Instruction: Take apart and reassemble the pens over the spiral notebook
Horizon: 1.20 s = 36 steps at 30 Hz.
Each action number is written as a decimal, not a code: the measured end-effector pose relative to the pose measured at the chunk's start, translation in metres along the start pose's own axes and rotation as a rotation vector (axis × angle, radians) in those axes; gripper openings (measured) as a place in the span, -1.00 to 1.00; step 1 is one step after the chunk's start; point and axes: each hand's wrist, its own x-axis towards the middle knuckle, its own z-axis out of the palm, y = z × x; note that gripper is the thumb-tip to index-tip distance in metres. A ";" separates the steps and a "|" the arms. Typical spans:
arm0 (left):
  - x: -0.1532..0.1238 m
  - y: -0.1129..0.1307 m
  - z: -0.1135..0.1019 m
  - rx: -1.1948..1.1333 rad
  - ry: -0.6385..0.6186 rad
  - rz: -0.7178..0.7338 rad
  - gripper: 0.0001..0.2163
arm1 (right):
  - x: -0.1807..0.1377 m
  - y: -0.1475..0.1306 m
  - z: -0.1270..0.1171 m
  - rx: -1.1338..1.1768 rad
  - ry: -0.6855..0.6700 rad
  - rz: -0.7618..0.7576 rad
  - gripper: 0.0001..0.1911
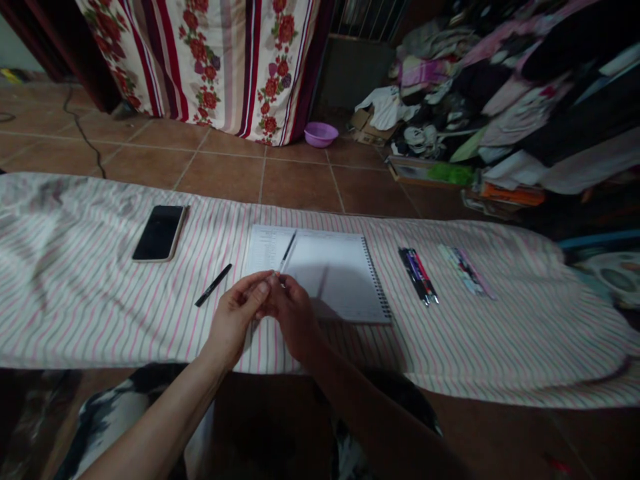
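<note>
My left hand (pixel 243 303) and my right hand (pixel 293 310) meet fingertip to fingertip over the left part of an open spiral notebook (pixel 345 273). A slim pen refill (pixel 287 251), dark at its far half and pale toward my fingers, sticks up from the pinch. Its near end is hidden by the fingers of both hands. On the cloth left of the notebook lies a black pen barrel (pixel 214 285), slanted and apart from my hands. The notebook's page looks mostly blank, with faint print along its left side and the coil at its right.
A smartphone (pixel 160 233) lies at the left on the striped cloth (pixel 90 300). Right of the notebook are several dark pens (pixel 419 275) and a group of pastel pens (pixel 466 270). Beyond the cloth's far edge, a purple basin (pixel 321 134) stands on the tiled floor.
</note>
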 end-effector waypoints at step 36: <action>0.006 -0.016 -0.009 0.751 0.025 0.309 -0.71 | 0.024 -0.019 -0.029 -0.072 0.131 -0.068 -0.77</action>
